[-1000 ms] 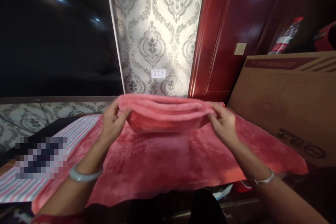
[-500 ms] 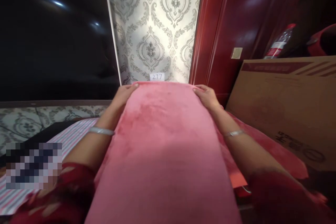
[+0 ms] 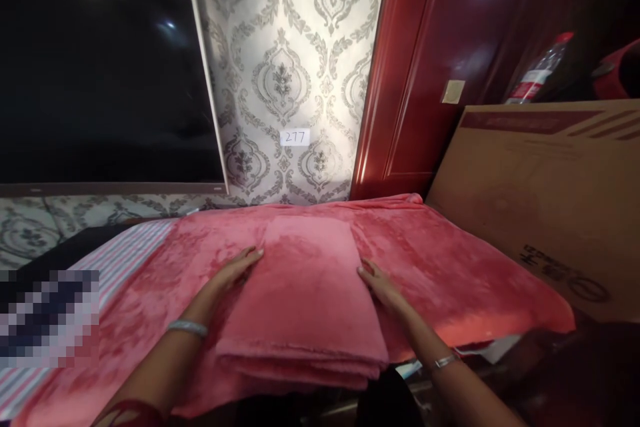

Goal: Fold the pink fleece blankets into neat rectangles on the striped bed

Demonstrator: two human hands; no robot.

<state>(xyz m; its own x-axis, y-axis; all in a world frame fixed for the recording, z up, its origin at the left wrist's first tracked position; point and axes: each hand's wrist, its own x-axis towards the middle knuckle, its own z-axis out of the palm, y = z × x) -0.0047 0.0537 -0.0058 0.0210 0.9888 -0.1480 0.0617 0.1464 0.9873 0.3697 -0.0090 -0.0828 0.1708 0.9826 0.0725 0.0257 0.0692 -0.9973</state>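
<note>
A folded pink plush blanket (image 3: 305, 287) lies flat in a layered, roughly rectangular stack. Its thick folded edge faces me. At its left side, my left hand (image 3: 240, 267) rests with fingers stretched out along the edge. My right hand (image 3: 380, 283) is at the opposite side, its fingertips touching the blanket's right edge. Neither hand is closed round the cloth; the undersides of the fingers are hidden. Beneath the stack spreads a larger pink plush cover (image 3: 450, 260).
A striped cloth (image 3: 135, 253) lies at the left, under a large dark television screen (image 3: 100, 80). A cardboard box (image 3: 540, 200) stands at the right with a plastic bottle (image 3: 535, 77) on top. The patterned wall behind bears a paper label (image 3: 295, 137) marked 277.
The pink blanket, held up by its far corners before, has come down onto the pink cover as a folded stack. Both hands have lowered and moved to its sides.
</note>
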